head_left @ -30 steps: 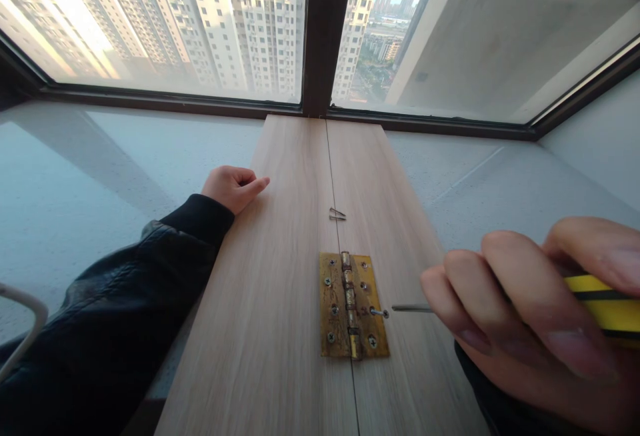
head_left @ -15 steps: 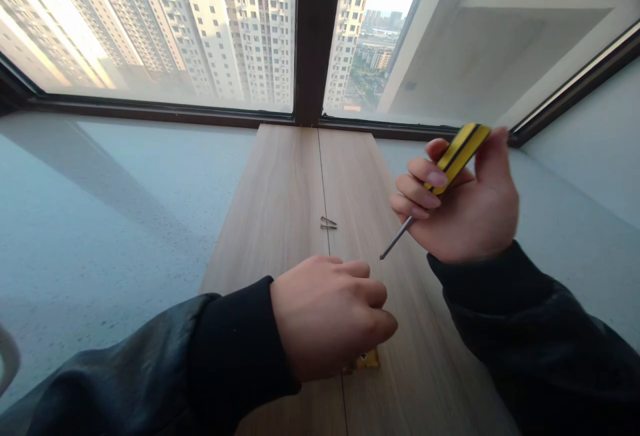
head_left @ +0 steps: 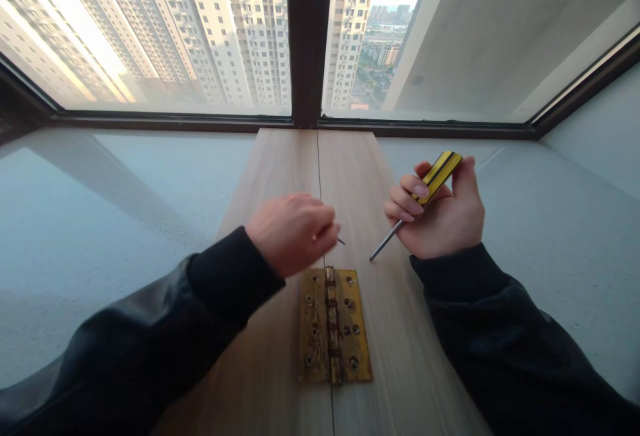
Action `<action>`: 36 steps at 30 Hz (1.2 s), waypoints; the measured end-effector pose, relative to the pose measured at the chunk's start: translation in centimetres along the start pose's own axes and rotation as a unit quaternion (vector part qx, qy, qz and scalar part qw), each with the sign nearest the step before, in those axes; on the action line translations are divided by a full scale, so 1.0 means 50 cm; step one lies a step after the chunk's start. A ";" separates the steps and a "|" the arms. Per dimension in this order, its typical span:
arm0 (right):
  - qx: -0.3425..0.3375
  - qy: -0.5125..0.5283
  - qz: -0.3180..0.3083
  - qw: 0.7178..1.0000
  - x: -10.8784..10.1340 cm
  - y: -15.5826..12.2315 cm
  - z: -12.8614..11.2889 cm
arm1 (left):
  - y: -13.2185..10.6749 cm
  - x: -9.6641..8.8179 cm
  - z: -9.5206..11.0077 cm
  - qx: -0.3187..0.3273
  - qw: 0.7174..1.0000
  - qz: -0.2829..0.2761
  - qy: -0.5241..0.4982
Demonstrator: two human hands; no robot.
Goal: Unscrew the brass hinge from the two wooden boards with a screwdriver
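Bright daylight comes in through the window (head_left: 150,36) ahead, with warm sun glare washing out the towers at upper left. The pale ledge (head_left: 100,223) carries a broad, soft diagonal shadow. The left hand (head_left: 293,233) is slightly motion-blurred. Straight lines bow towards the edges, a wide-angle distortion. The centre is sharp.

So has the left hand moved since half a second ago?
Yes. The left hand was covering the brass hinge; it now sits beyond the hinge's far end, toward the window, leaving the hinge uncovered.
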State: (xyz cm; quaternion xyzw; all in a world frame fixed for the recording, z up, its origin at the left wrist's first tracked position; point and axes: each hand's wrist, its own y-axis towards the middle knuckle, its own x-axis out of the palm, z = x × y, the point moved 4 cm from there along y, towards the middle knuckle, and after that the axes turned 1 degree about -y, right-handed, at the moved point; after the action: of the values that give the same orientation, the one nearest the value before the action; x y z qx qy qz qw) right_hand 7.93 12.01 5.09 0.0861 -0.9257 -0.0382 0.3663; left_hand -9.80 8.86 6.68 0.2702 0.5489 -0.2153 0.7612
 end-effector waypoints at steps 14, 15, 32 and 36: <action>0.002 0.006 0.021 1.000 0.004 -0.001 0.008 | 0.064 0.057 -0.106 -0.059 0.993 -0.082 0.053; 0.001 0.005 0.022 1.000 0.003 -0.001 0.008 | 0.061 0.055 -0.113 -0.058 0.994 -0.083 0.044; 0.051 -0.021 -0.101 0.993 0.118 -0.122 -0.046 | -0.012 0.044 -0.192 -0.171 0.984 0.046 -0.035; 0.046 0.023 -0.213 0.976 0.158 -0.208 -0.007 | -0.013 0.042 -0.194 -0.173 0.983 0.050 -0.045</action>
State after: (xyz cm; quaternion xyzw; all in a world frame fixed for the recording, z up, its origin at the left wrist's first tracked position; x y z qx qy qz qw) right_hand 3.89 0.33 9.25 0.2990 -0.8781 -0.0712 0.3668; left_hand -16.53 14.58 2.15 0.1514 0.5291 -0.0906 0.8300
